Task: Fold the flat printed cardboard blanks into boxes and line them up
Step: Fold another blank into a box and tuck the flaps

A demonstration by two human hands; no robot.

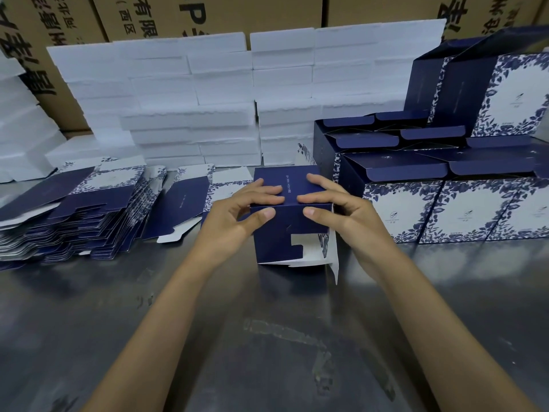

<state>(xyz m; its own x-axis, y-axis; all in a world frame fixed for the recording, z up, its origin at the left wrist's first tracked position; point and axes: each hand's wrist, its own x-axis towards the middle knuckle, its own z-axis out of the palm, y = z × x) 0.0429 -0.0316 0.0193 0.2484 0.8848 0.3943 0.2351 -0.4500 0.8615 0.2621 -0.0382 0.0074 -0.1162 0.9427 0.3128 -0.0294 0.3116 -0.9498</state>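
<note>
Box (292,230) of smooth dark-blue card, square-cornered, gripped by left hand (237,215) and right hand (344,209), fingers curled over its top edge.

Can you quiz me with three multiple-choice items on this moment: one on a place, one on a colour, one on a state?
1. Where does the pile of flat blanks lie relative to the box being folded?
A. To the person's left
B. To the right
C. On top of it

2. What colour is the panel under the fingers?
A. Red
B. Dark blue
C. Green

3. What state is the held box's near end in?
A. Taped shut
B. Crushed flat
C. Still open, flaps loose

Answers:
1 A, the pile spreads along the table's left side.
2 B, the left hand and right hand pinch a navy panel.
3 C, white flap undersides stick out at the bottom.
</note>
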